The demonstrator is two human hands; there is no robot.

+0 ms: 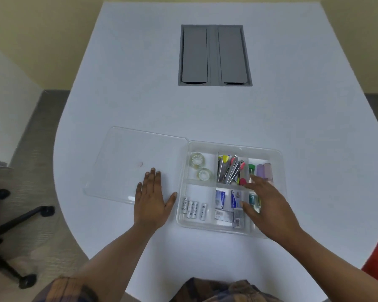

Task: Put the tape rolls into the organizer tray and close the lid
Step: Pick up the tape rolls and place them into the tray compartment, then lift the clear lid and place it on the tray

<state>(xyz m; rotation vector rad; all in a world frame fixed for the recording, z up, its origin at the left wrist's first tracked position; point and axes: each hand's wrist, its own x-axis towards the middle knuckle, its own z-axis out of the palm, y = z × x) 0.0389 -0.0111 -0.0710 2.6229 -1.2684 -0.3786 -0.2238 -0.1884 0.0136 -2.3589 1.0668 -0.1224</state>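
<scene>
Tape rolls (200, 168), round and clear, sit in compartmented tray (231, 146).

Two tape rolls (200, 167) are seen in tray (234, 144) far-left compartment. Clear lid (122, 153) is laid flat beside tray on table (162, 83). Left hand (152, 200) is pressed flat on lid; right hand (268, 205) is spread over tray.

Two clear tape rolls (200, 167) lie in the open tray's (231, 146) far-left compartment; clear lid (122, 162) apparently flat alongside.
</scene>
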